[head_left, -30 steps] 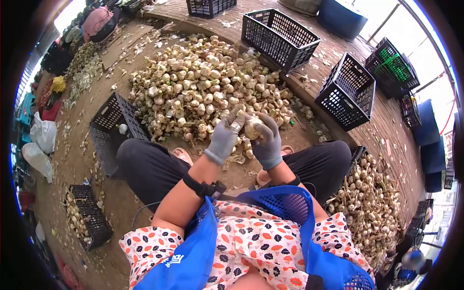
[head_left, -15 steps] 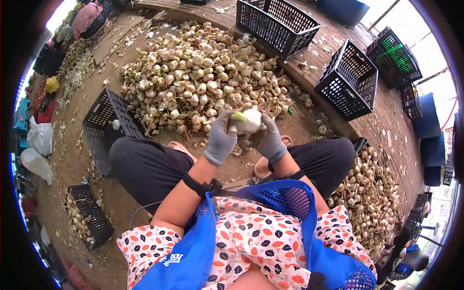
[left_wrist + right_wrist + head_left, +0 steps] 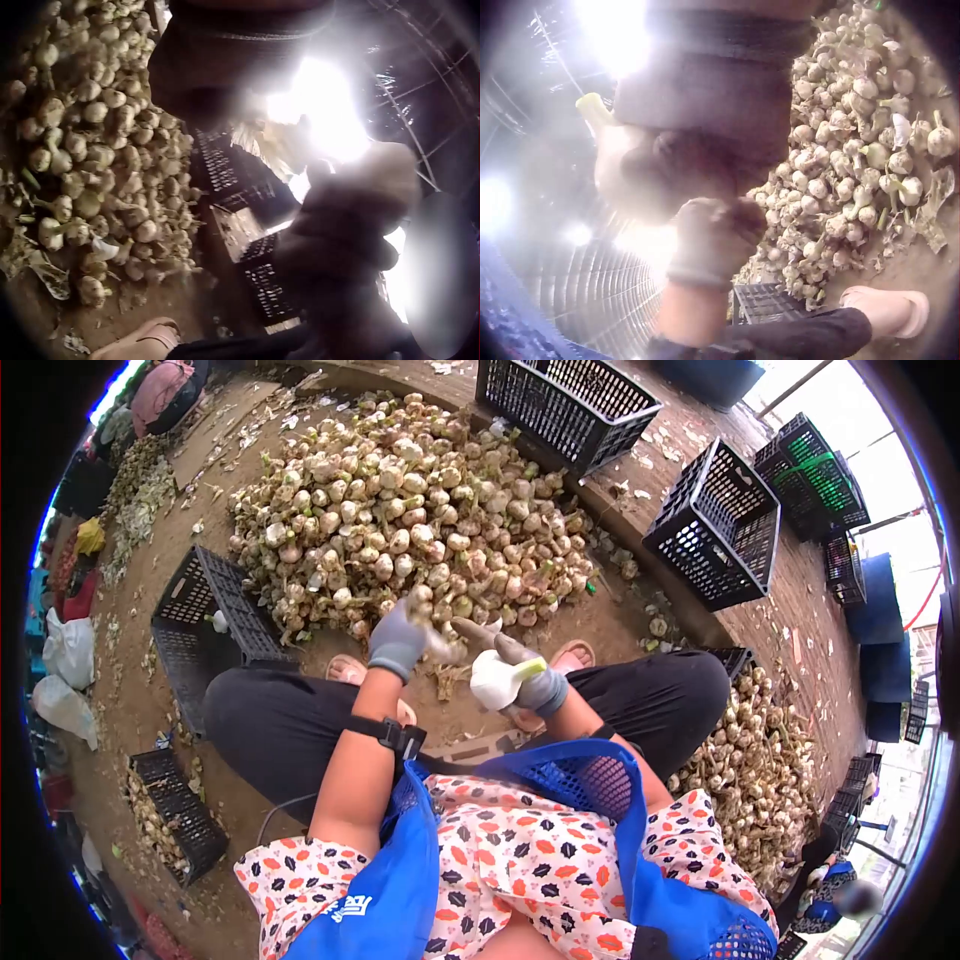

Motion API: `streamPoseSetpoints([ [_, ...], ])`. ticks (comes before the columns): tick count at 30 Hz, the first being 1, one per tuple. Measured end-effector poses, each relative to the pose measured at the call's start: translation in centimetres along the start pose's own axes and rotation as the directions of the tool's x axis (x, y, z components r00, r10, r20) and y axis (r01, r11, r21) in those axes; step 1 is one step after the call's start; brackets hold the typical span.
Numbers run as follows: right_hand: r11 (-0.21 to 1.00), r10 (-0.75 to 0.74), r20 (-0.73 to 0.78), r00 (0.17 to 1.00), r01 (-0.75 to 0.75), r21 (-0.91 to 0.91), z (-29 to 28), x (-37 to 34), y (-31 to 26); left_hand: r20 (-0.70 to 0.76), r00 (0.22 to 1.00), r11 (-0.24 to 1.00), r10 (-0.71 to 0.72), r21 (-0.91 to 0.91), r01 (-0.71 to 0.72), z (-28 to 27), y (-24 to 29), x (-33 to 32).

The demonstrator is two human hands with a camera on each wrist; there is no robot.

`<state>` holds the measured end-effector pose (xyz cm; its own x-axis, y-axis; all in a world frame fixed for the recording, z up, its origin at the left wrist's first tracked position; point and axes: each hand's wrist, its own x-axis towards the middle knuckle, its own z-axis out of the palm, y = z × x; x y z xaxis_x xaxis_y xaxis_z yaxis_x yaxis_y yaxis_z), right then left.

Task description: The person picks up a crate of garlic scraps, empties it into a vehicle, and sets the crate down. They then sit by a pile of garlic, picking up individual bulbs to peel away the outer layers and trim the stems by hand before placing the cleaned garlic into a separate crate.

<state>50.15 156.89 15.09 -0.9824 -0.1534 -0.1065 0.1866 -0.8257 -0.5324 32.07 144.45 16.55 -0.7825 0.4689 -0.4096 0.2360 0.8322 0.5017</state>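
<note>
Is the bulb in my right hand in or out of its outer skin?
Out: the bulb looks smooth, white, unlike the brownish pile.

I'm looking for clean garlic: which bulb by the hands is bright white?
The bulb in the right hand: it looks smooth and white, while those in the pile are browner and rougher.

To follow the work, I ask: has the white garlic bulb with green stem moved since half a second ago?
Yes, the white garlic bulb has moved down in the head view, away from the brownish garlic heap.
</note>
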Motion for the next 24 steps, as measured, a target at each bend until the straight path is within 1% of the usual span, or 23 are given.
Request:
streamPoseSetpoints([
  [1,0.984,-0.13,-0.087,0.988,0.118,-0.136,0.8,0.3,-1.3,0.118,0.992,0.989,-0.054,0.143,0.037,1.0,-1.7,2.0],
  [2,0.938,-0.266,-0.155,0.951,0.219,-0.268,1.9,0.4,-2.2,0.228,0.965,0.954,-0.13,0.295,0.059,2.1,-3.5,3.6],
  [3,0.971,-0.238,-0.468,0.851,0.225,-0.084,4.3,1.0,-4.1,0.359,0.927,0.918,-0.107,0.395,-0.047,2.2,-3.7,3.4],
  [4,0.959,-0.282,-0.514,0.81,0.241,-0.148,2.8,1.0,-4.9,0.483,0.87,0.864,-0.101,0.476,-0.163,2.3,-3.8,2.8],
  [5,0.947,-0.319,-0.537,0.781,0.248,-0.202,2.1,1.1,-5.6,0.406,0.913,0.795,-0.03,0.563,-0.224,-0.2,0.1,-1.1],
  [6,0.934,-0.353,-0.558,0.751,0.25,-0.255,1.7,1.1,-5.9,0.303,0.925,0.751,0.23,0.549,-0.367,0.0,0.0,-2.0],
  [7,0.909,-0.413,-0.492,0.767,0.314,-0.274,1.3,1.1,-5.8,0.231,0.906,0.828,0.355,0.372,-0.419,0.1,0.4,-2.3],
  [8,0.911,-0.409,-0.49,0.77,0.31,-0.273,1.2,1.2,-5.3,0.13,0.879,0.86,0.459,0.182,-0.476,0.4,1.0,-2.6],
  [9,0.855,-0.514,-0.469,0.718,0.383,-0.35,1.7,1.4,-4.8,0.125,0.881,0.863,0.455,0.18,-0.472,0.5,1.9,-3.0],
  [10,0.789,-0.609,-0.442,0.658,0.446,-0.422,2.1,1.4,-4.2,0.07,0.824,0.801,0.562,-0.295,-0.521,0.8,2.7,-3.6],
  [11,0.797,-0.596,-0.442,0.67,0.43,-0.423,2.2,1.4,-3.8,-0.037,0.776,0.541,0.63,-0.696,-0.472,1.2,3.3,-4.1],
  [12,0.802,-0.59,-0.445,0.674,0.426,-0.419,1.9,1.6,-3.4,-0.035,0.78,0.544,0.624,-0.697,-0.467,1.9,3.7,-4.2],
  [14,0.692,-0.677,-0.267,0.686,0.472,-0.546,1.2,1.8,-2.0,-0.251,0.755,0.293,0.606,-0.812,-0.504,3.4,3.8,-4.4],
  [15,0.804,-0.589,-0.362,0.723,0.48,-0.35,2.0,1.4,-1.7,-0.376,0.76,0.295,0.53,-0.758,-0.581,2.6,4.5,-5.0],
  [16,0.804,-0.589,-0.362,0.722,0.482,-0.348,2.1,1.1,-1.8,-0.375,0.76,0.297,0.531,-0.757,-0.582,2.1,4.4,-5.1],
  [18,0.814,-0.483,-0.384,0.787,0.242,-0.528,2.2,0.4,-2.5,-0.257,0.858,0.324,0.445,-0.847,-0.422,1.2,3.9,-5.1],
  [19,0.847,-0.463,-0.452,0.762,0.23,-0.479,3.2,0.2,-2.9,-0.318,0.824,0.329,0.468,-0.803,-0.497,1.8,3.7,-4.5],
  [20,0.848,-0.463,-0.453,0.762,0.232,-0.477,2.7,0.4,-2.6,-0.316,0.824,0.332,0.469,-0.802,-0.496,1.8,3.3,-4.5],
  [21,0.761,-0.534,-0.446,0.718,0.178,-0.624,2.3,0.8,-2.4,-0.448,0.678,0.41,0.582,-0.558,-0.721,1.2,3.4,-4.9],
  [22,0.653,-0.603,-0.426,0.675,0.111,-0.749,2.0,0.9,-2.1,-0.511,0.494,0.428,0.703,-0.252,-0.868,0.7,3.6,-5.2],
  [23,0.675,-0.622,-0.434,0.652,0.166,-0.719,1.9,1.0,-1.6,-0.515,0.471,0.416,0.716,-0.227,-0.881,0.5,3.8,-5.5],
  [24,0.675,-0.624,-0.434,0.65,0.167,-0.719,1.6,0.9,-1.4,-0.514,0.47,0.415,0.718,-0.226,-0.881,0.6,3.8,-5.6],
])
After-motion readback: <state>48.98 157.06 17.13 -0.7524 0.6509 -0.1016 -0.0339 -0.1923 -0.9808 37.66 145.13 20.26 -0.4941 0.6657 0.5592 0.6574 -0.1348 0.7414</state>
